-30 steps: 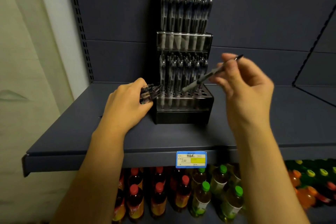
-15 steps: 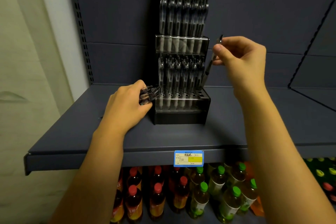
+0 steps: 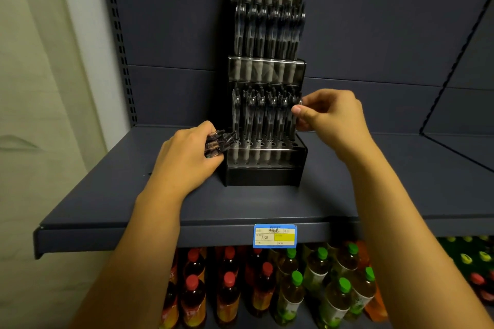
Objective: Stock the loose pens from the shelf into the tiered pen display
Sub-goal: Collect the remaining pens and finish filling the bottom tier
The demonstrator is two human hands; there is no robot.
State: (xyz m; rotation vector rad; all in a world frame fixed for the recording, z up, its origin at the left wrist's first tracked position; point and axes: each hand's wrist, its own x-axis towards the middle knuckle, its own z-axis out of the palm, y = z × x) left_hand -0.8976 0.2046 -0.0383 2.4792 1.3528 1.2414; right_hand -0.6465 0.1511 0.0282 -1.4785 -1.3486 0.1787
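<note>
right hand seats a pen in the bottom tier

the right hand [image 3: 331,112] has come down from its raised position a moment ago and now pinches the top of a dark slim pen [image 3: 293,125], upright at the right end of the lowest row of the tall black-and-clear tiered pen display [image 3: 264,165], near the back edge of the dark grey metal shelf [image 3: 112,195]. the pen looks almost seated, so release seems next. the left hand [image 3: 187,157] is clenched round a bundle of loose dark pens [image 3: 217,143], touching the display's left side.
</note>
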